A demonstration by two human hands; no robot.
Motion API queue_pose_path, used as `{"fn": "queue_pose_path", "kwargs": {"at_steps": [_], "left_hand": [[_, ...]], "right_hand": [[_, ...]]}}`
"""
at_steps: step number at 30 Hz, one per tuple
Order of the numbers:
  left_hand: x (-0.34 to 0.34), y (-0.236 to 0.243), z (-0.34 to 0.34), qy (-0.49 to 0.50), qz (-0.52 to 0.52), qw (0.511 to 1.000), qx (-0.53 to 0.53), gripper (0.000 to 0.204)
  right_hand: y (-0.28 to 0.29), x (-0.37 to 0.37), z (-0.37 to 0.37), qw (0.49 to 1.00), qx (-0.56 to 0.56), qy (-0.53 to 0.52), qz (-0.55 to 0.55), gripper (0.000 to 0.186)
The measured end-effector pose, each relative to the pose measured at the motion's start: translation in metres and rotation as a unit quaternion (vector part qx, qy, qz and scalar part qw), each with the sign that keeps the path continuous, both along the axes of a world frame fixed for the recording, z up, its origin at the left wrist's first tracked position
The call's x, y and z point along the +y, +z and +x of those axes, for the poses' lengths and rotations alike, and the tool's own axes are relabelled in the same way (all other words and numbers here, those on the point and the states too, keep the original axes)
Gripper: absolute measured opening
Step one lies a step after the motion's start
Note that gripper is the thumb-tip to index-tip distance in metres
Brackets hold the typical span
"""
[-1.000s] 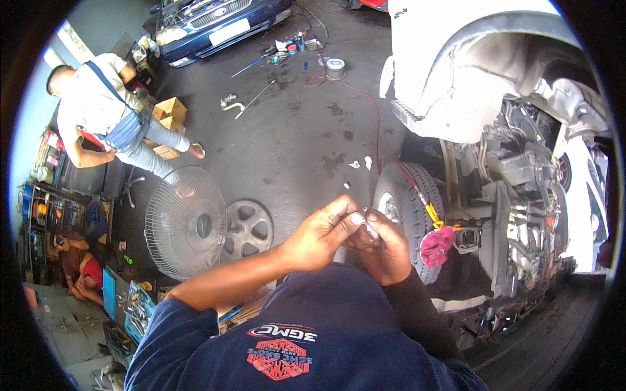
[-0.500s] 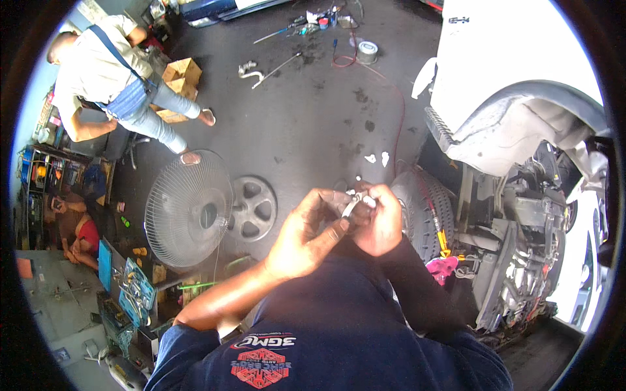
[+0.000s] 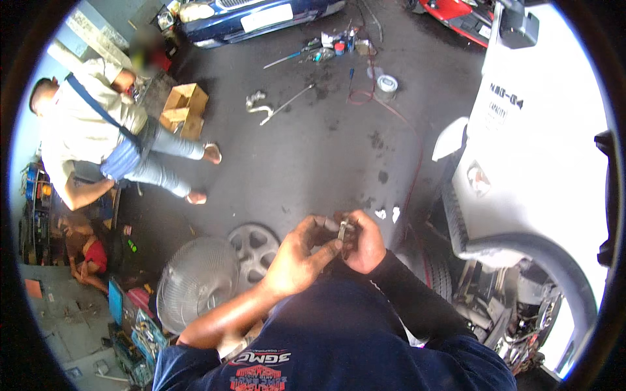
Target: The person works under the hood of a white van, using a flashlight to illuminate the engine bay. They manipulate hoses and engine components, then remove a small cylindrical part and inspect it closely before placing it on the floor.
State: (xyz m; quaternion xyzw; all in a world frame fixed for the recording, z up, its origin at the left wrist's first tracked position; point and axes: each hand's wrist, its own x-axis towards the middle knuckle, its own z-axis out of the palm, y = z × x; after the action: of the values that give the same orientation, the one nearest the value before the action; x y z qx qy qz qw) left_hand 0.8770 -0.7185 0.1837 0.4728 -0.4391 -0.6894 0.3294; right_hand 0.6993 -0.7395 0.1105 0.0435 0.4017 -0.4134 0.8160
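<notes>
Close in front of my chest, both hands meet around a small metal part (image 3: 342, 230), pale and narrow. My left hand (image 3: 295, 255) pinches it between thumb and fingers from one side. On the other side my right hand (image 3: 366, 244) curls its fingers about the same part, with a dark, dirty piece (image 3: 351, 240) against the palm. Grime covers the fingertips. The part's exact kind is too small and partly covered to make out.
A fan (image 3: 199, 280) stands left of me beside a spoked wheel (image 3: 254, 254). A white vehicle (image 3: 541, 163) with its wheel arch fills the right. Another person (image 3: 98, 130) stands far left near a wooden box (image 3: 184, 107). Metal rods, a round can (image 3: 387, 83) and a hose lie ahead.
The whole view has shifted, so the floor ahead and the vehicles show more. My hands stay together on the metal part; white bits seen at the right fingers before no longer show.
</notes>
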Motion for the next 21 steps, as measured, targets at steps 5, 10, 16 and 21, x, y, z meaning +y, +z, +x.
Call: {"fn": "queue_pose_path", "kwargs": {"at_steps": [5,10,16,21], "left_hand": [[-0.088,-0.005,-0.004,-0.027,-0.037,0.994,-0.096,0.031],[-0.197,-0.044,-0.025,-0.070,-0.028,0.991,-0.108,0.032],[-0.369,-0.127,-0.067,-0.139,-0.032,0.985,-0.101,0.034],[-0.550,-0.173,-0.093,-0.191,-0.010,0.974,-0.124,0.044]], "right_hand": [[0.003,-0.083,-0.027,0.883,0.311,0.149,-0.319,0.034],[-0.017,-0.175,-0.061,0.911,0.305,0.188,-0.206,0.041],[-0.072,-0.301,-0.110,0.924,0.348,0.136,-0.074,0.040],[-0.112,-0.438,-0.161,0.865,0.476,0.156,-0.036,0.035]]}}
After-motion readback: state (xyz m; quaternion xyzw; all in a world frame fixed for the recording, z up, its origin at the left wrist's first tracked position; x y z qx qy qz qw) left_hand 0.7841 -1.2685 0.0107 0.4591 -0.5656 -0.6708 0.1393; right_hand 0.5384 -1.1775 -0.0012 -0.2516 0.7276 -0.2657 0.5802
